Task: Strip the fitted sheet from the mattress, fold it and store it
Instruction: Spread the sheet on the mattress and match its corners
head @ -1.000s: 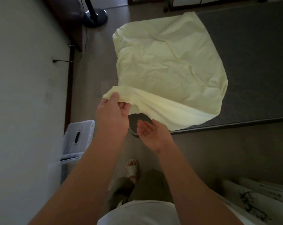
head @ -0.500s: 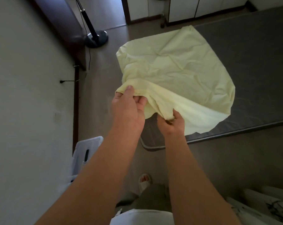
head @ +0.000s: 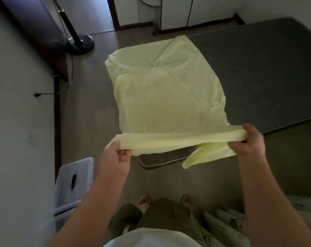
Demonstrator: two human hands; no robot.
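readable text: none | labels, brands, numbers, signs: none legible | dark marks on white cloth [head: 235,222] at lower right: too blurred to tell whether they are writing or pattern

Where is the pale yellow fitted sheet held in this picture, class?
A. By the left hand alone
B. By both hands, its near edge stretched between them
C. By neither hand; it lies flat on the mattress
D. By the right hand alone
B: the left hand and the right hand each grip an end of the near edge of the fitted sheet, while its far part rests on the dark mattress.
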